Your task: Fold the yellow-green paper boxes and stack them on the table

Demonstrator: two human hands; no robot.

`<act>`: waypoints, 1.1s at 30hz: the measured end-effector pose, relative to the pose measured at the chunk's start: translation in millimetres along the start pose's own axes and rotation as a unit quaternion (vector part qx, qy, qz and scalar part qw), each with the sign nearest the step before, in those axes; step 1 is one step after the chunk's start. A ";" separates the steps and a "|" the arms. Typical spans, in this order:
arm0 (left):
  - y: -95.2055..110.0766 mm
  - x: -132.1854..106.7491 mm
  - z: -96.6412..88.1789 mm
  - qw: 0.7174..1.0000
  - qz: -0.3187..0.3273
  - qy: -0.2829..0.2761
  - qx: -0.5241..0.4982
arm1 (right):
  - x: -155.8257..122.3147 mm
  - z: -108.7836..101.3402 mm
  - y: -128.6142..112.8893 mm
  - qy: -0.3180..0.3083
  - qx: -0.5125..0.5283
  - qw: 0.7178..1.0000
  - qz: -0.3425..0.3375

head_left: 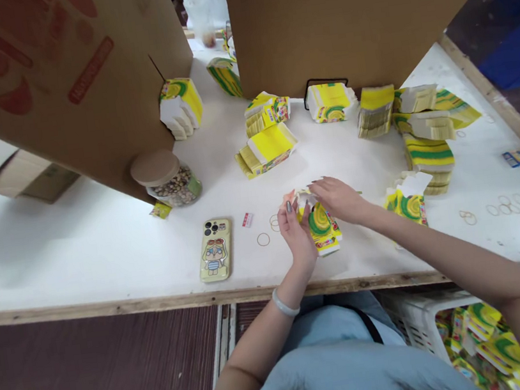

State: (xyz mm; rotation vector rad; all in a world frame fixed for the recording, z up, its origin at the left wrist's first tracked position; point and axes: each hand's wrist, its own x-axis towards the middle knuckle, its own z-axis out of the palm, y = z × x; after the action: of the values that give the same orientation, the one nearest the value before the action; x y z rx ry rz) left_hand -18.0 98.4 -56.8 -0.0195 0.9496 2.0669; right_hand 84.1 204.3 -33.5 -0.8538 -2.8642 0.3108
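Both hands are at the top end of a small yellow and green cardboard box point(323, 228), which is tilted above the white table. My left hand point(298, 231) grips the box's left side, thumb and fingers closed near its upper edge. From the right, my right hand point(338, 200) reaches over the top, fingers bent onto the white flaps. A small orange-pink piece point(289, 197) shows by my left fingertips; what it is I cannot make out. Right of the hands stands another yellow box point(406, 205) with raised white flaps, partly behind my right forearm.
Flat-folded carton stacks point(268, 148) lie at the back, more point(429, 158) at right. Big brown cartons point(327, 18) wall the rear. A lidded jar point(168, 179), phone point(216, 249) and rubber bands point(263, 239) are left. A white crate point(420, 321) of filled-looking boxes stands below right.
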 end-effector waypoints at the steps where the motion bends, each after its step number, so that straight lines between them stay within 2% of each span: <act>1: -0.3 -0.1 0.0 1.000 -0.002 0.003 -0.001 | -5.3 8.9 -3.9 0.026 -0.001 1.000 0.001; 3: -0.6 -1.0 0.3 1.000 -0.004 -0.003 -0.003 | -15.9 24.8 -10.6 0.071 0.014 0.997 0.011; 6: -0.5 -2.6 0.9 1.000 0.005 -0.017 0.001 | -22.7 36.0 -13.4 0.082 0.056 0.994 0.044; 10: -0.2 -2.3 0.0 0.999 0.019 -0.011 0.042 | -3.4 22.7 1.6 0.066 0.089 0.991 0.078; 13: -0.4 -1.5 0.3 0.998 0.030 -0.015 0.060 | 15.7 6.1 16.0 0.024 0.116 0.990 0.078; 15: -0.3 -1.8 2.2 0.997 0.037 -0.016 0.061 | 18.6 2.0 16.6 0.001 0.128 0.989 0.074; 17: 0.6 -2.9 5.2 0.997 0.040 -0.009 0.059 | 11.3 4.9 7.3 0.002 0.136 0.988 0.074; 20: 4.2 -5.2 8.7 0.998 0.031 -0.007 0.057 | -7.2 16.0 -12.0 0.030 0.153 0.984 0.083; 22: 7.7 -5.8 8.7 0.998 0.023 -0.020 0.057 | -13.5 22.2 -15.6 0.055 0.176 0.979 0.092; 25: 12.1 -3.6 6.0 0.997 0.024 -0.032 0.063 | -8.5 24.2 -2.3 0.085 0.235 0.962 0.110; 29: 13.5 6.4 3.5 0.995 0.044 -0.027 0.089 | 2.7 23.8 17.7 0.095 0.319 0.933 0.138; 33: 14.1 22.5 2.7 0.989 0.058 -0.051 0.122 | 1.6 28.3 14.3 0.143 0.339 0.912 0.181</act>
State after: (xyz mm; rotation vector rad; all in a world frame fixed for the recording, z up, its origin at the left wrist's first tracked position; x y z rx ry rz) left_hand -41.7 110.4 -53.6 0.2741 1.1563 2.0206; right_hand 84.9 212.4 -64.1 -1.1351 -2.0720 1.0442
